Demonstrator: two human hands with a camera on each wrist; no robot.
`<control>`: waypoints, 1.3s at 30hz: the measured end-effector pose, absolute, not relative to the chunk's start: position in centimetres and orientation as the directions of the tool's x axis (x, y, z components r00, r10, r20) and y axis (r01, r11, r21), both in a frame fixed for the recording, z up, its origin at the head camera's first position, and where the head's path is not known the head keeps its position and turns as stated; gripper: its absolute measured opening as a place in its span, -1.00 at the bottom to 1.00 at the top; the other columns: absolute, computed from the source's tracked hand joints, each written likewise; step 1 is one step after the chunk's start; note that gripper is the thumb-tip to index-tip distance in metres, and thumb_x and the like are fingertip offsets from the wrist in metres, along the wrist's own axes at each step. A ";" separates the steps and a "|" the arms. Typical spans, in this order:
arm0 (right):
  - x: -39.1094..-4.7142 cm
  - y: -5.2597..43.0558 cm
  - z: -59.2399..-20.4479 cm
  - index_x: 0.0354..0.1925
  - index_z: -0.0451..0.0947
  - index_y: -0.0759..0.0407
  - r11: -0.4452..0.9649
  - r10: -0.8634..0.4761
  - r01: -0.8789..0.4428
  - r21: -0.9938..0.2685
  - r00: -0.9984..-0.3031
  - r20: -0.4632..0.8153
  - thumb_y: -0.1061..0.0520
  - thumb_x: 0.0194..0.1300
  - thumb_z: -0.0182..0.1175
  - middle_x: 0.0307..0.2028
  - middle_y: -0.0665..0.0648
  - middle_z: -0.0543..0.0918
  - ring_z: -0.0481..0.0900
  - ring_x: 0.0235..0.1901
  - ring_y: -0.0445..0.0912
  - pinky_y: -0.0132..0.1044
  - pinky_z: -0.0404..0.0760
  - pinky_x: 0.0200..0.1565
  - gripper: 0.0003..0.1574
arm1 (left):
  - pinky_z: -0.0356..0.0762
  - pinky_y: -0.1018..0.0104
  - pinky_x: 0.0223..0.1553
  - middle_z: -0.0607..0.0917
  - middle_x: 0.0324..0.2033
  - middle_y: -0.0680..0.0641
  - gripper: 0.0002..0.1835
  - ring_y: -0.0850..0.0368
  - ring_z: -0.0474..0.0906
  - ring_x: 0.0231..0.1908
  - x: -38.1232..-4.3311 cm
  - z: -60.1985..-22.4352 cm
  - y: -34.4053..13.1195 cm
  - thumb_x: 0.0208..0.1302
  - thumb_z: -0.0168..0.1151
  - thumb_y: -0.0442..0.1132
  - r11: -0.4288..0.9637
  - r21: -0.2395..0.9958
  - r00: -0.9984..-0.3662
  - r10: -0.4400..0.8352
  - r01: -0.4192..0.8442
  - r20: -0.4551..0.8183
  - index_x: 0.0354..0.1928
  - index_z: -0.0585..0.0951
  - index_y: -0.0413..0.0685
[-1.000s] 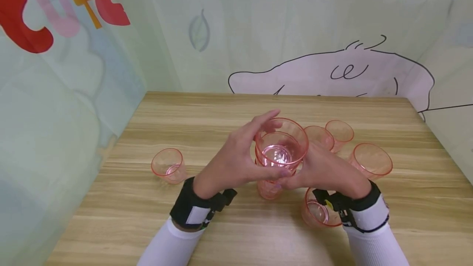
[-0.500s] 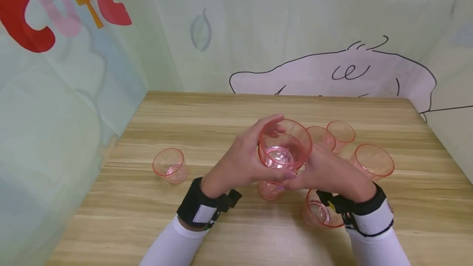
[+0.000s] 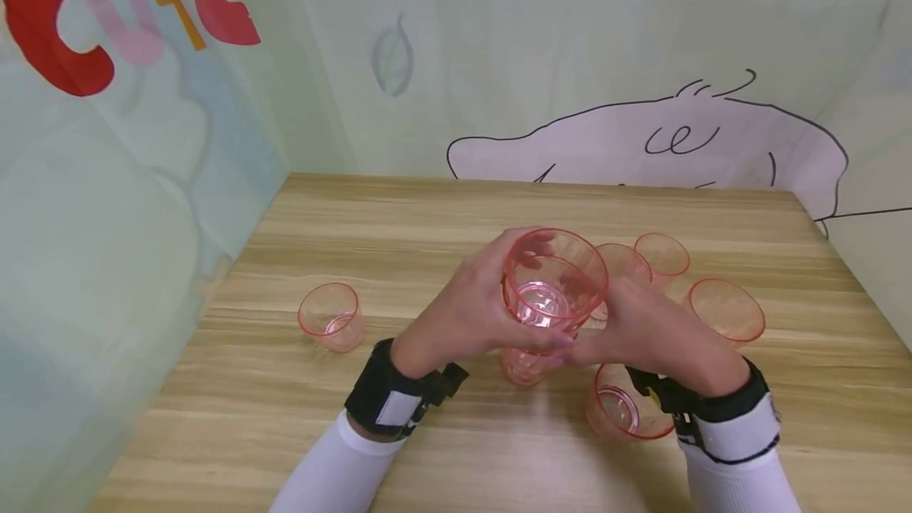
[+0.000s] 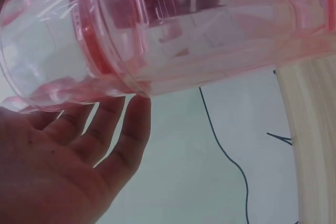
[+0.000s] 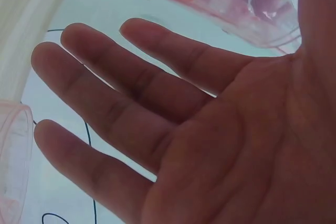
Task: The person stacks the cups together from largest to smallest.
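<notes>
A clear pink plastic cup tops a column of similar cups at the middle of the table, with its mouth facing up. My left hand grips it, fingers round the far side and thumb along the front. Below the hands shows a lower pink cup of the column. Beside the column on the right is my right hand, its thumb close to the cup's front. The right wrist view shows this hand's fingers extended and spread, apart from the pink cups.
On the wooden table, a single cup stands to the left. Right of the column are several more: one cup behind my right hand, a farther cup, another cup, and a near cup by my wrist.
My right hand has drawn slightly right, widening the gap to the column. My left hand has shifted a little right and keeps its grip on the top cup.
</notes>
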State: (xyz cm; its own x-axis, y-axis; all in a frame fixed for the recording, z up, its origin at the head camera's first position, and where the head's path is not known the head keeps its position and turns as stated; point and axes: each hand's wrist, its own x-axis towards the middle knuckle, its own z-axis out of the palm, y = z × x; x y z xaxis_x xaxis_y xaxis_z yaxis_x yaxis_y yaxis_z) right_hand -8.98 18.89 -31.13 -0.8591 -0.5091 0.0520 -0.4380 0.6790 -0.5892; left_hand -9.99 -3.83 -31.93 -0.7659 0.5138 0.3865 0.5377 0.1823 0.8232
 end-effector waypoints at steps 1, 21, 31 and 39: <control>-9.1 19.0 -31.1 -0.01 0.57 -0.10 0.667 -0.514 -0.447 -0.596 -0.855 0.066 -0.21 -0.13 0.63 -0.22 -0.19 0.67 0.58 -0.20 -0.24 -0.23 0.61 -0.07 -0.27 | 0.62 0.28 0.02 0.54 0.18 0.03 0.03 0.15 0.50 0.12 -10.0 -31.9 -3.8 -0.19 0.73 -0.11 0.180 0.826 -0.767 0.514 0.534 0.384 0.38 0.36 0.06; -10.1 21.7 -30.8 0.11 0.59 0.10 0.708 -0.441 -0.372 -0.601 -0.897 0.036 -0.36 -0.05 0.55 -0.02 0.05 0.69 0.62 0.02 0.11 0.13 0.64 0.00 -0.11 | 0.65 0.25 -0.02 0.59 0.07 0.01 0.07 0.17 0.51 0.08 -10.3 -32.5 -4.0 -0.28 0.77 -0.16 0.190 0.834 -0.771 0.526 0.518 0.359 0.37 0.37 0.05; -10.0 22.8 -30.2 0.24 0.53 0.21 0.749 -0.375 -0.303 -0.589 -0.927 0.001 -0.37 0.10 0.45 0.07 0.21 0.62 0.58 0.03 0.15 0.12 0.65 -0.07 -0.04 | 0.63 0.25 0.02 0.62 0.06 0.03 0.01 0.22 0.53 0.08 -10.3 -32.6 -4.2 -0.24 0.75 -0.16 0.185 0.833 -0.762 0.540 0.521 0.357 0.32 0.40 -0.03; -10.0 23.5 -30.0 0.28 0.48 0.26 0.792 -0.335 -0.291 -0.537 -0.942 0.017 -0.43 0.11 0.40 0.17 0.27 0.57 0.56 0.08 0.16 0.20 0.56 0.03 0.05 | 0.61 0.30 0.04 0.62 0.06 0.02 -0.01 0.23 0.54 0.09 -10.4 -32.6 -4.3 -0.22 0.74 -0.15 0.215 0.839 -0.769 0.557 0.500 0.315 0.32 0.39 -0.02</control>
State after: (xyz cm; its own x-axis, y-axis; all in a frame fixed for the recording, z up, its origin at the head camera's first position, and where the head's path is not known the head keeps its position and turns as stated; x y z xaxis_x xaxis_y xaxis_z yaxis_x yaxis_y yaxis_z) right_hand -10.00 23.54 -30.01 -0.9421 -0.3350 0.0165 -0.2909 0.7917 -0.5372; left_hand -10.37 -4.25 -32.64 -0.7685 0.5569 0.3149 0.4997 0.2152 0.8390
